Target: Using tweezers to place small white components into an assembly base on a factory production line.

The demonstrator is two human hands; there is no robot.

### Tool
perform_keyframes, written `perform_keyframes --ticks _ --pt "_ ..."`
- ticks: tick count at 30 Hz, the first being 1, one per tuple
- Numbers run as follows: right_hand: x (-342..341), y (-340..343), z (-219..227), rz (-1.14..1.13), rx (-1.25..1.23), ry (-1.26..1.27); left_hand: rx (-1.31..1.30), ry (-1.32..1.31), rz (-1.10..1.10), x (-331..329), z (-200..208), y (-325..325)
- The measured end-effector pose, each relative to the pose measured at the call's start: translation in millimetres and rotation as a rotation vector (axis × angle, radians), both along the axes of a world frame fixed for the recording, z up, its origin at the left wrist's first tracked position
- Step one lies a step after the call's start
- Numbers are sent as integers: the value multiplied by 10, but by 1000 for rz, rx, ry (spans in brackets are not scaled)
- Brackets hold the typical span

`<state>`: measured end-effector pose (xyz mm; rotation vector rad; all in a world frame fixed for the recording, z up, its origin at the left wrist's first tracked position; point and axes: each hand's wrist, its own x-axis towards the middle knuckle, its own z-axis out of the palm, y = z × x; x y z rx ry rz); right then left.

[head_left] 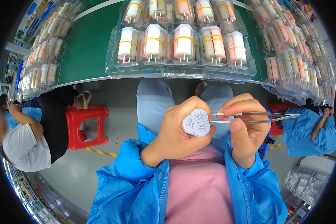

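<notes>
My left hand is wrapped round a bundle of three tubes, its pale grey ends turned up toward me. Each rounded end has a star-like pattern with a small pin in the middle. Between the thumb and fingers of my right hand is a pair of metal tweezers. The tips are apart and lie close to the right edge of the bundle; whether they touch it I cannot tell. The sides of the tubes are hidden in my left palm.
Ahead, a clear plastic tray of banded white, grey and pink tube bundles stands on the green table. More filled trays are stacked left and right. A red stool and a seated person are at left, another person at right.
</notes>
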<state>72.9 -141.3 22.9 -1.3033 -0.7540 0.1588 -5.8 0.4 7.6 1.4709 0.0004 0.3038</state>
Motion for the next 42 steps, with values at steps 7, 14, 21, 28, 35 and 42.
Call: perform_keyframes --ticks 7,14,21,28,35,42 --pt "3 4 -16 4 15 2 -97 34 -67 -15 1 18" --pt "8 26 -17 -56 38 -99 222 -32 154 13 -28 -64" --pt "10 40 11 -70 -46 -341 393 -187 278 55 -119 -96" --pt "7 39 36 -51 -96 -427 377 -259 292 72 -163 -125" --pt "-10 69 111 -63 -140 -503 359 -285 278 60 -186 -122" --pt "-4 82 138 -60 -170 -542 377 -300 294 65 -209 -125"
